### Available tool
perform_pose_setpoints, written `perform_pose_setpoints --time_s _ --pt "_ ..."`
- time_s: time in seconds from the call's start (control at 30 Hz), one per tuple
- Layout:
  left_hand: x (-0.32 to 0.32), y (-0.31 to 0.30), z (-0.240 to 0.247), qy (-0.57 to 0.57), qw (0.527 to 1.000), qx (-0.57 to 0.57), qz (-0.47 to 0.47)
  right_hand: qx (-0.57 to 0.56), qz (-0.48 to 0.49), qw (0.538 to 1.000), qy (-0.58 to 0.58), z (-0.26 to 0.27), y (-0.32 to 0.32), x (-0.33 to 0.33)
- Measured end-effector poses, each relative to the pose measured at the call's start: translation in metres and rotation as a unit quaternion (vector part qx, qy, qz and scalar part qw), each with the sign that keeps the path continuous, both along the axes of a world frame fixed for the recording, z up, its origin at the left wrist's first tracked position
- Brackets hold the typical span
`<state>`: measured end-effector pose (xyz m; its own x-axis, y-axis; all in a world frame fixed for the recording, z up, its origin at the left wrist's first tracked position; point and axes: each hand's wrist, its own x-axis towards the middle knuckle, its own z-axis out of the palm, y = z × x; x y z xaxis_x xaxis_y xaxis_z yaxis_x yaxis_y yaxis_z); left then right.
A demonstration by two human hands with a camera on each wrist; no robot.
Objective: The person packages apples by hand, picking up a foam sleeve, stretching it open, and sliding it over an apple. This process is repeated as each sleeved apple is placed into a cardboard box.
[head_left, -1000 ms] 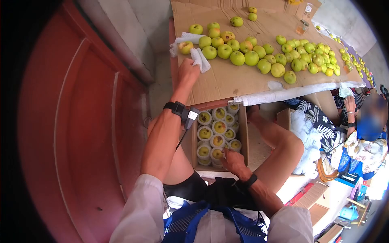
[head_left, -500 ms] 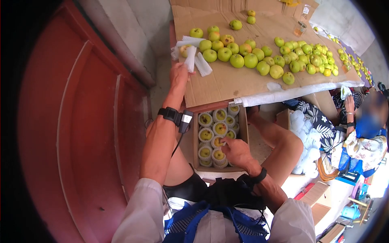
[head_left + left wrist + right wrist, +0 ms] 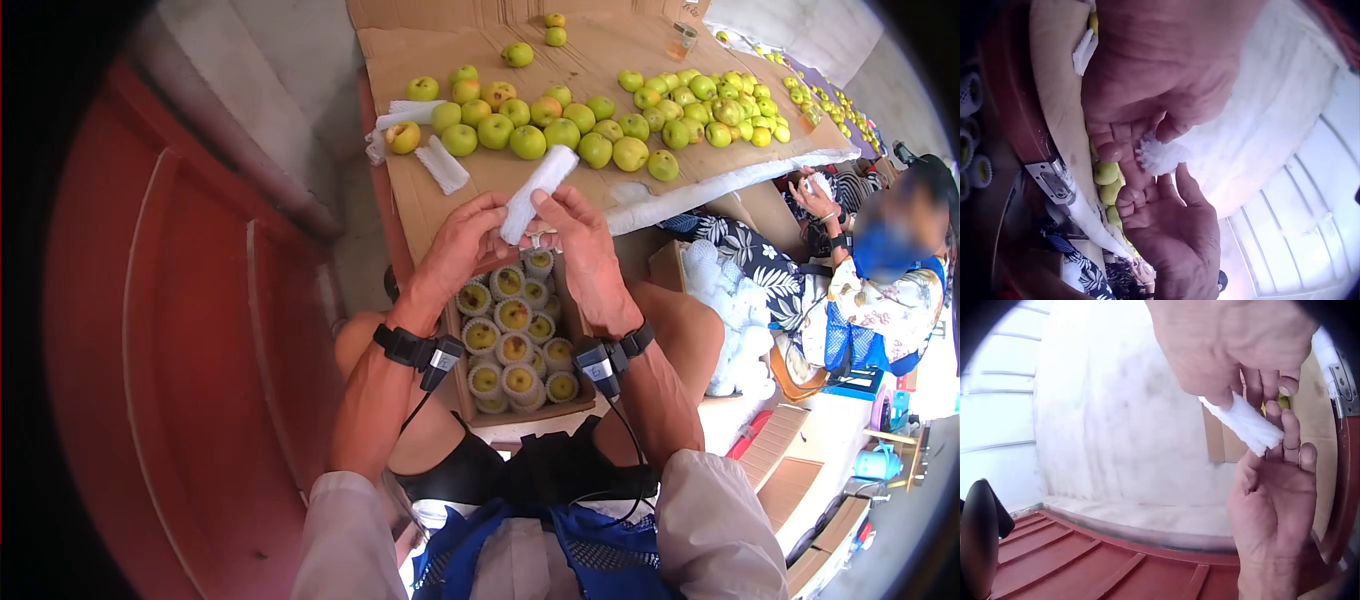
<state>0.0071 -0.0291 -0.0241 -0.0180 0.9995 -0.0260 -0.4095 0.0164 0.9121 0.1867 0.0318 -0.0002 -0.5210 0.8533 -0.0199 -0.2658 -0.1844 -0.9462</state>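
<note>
A white foam net sleeve (image 3: 541,194), flattened into a tube, is held between both hands over the table's near edge. My left hand (image 3: 464,238) pinches its lower end, while my right hand (image 3: 583,240) grips it higher up with the thumb pressed along it. The right wrist view shows the sleeve (image 3: 1246,427) bridging the two hands, its open end at the left thumb. Below the hands, apples in foam nets (image 3: 514,315) fill a cardboard box (image 3: 532,414). Loose green apples (image 3: 528,143) lie on the cardboard-covered table (image 3: 520,195) beyond.
Another foam sleeve (image 3: 442,165) lies near the table's left end, beside a blemished apple (image 3: 403,138). A glass (image 3: 681,40) stands at the back. Another person (image 3: 885,300) sits at the right, near a pile of pale foam nets (image 3: 735,320). A red door (image 3: 190,330) is at the left.
My left hand has taken one foam sleeve off the table and brought it right, toward my body. My right hand has risen from the box and now grips the sleeve too.
</note>
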Motion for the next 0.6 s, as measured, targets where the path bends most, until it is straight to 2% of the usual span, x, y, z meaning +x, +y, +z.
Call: perform_pose_setpoints --time_s 0.07,0.13,0.17,0.23,0.33,0.37,0.43,0.47,0.53,0.6 --pt "0.003 0.000 -0.002 0.012 1.000 -0.008 -0.020 -0.007 0.009 1.000 0.022 -0.009 0.005 0.001" --pt "0.009 -0.004 0.008 0.133 0.987 -0.072 0.053 0.036 -0.053 0.996 -0.063 -0.003 0.002 0.007" --pt "0.013 -0.005 0.011 0.131 0.987 -0.073 0.055 0.036 -0.052 0.996 -0.065 -0.009 0.003 0.006" --pt "0.021 -0.004 0.014 0.201 0.978 0.010 0.060 0.109 -0.071 0.990 -0.060 -0.025 0.007 0.002" --pt "0.019 0.002 0.002 0.256 0.964 0.018 0.073 0.105 -0.059 0.990 -0.079 -0.035 0.007 0.002" --pt "0.016 0.003 -0.002 0.256 0.964 0.015 0.075 0.103 -0.057 0.990 -0.080 -0.037 0.006 0.003" --pt "0.012 0.003 -0.001 0.168 0.983 0.000 0.071 0.101 -0.057 0.988 -0.105 -0.030 0.002 0.008" --pt "0.013 0.003 -0.001 0.168 0.983 0.000 0.071 0.102 -0.057 0.988 -0.104 -0.024 0.001 0.012" --pt "0.016 0.001 0.004 0.130 0.987 0.006 0.091 0.036 0.008 0.995 -0.097 -0.012 -0.004 0.020" --pt "0.020 -0.003 0.011 0.137 0.986 -0.011 0.098 0.017 0.004 0.996 -0.092 -0.008 -0.005 0.021"
